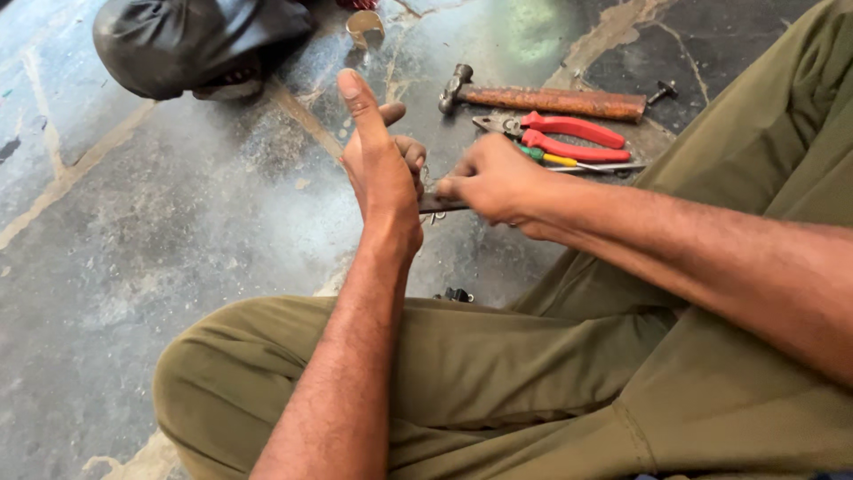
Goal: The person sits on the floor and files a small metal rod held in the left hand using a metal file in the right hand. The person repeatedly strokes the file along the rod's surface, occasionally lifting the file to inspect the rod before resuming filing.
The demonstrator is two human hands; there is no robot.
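Note:
My left hand (380,164) is raised edge-on with the thumb pointing up and the fingers curled round something small and metallic that it mostly hides. My right hand (494,180) is closed on a thin dark metal tool (437,204), whose end meets the left hand's palm side. Both hands hover over the stone floor, just beyond my bent knee in olive trousers (355,373).
On the floor behind the hands lie a rusty hammer (551,100), red-handled pliers (569,135) and a yellow-green screwdriver (569,162). A black bag (191,44) and a bent metal band (364,25) sit at the top. A small dark part (457,294) rests by my knee.

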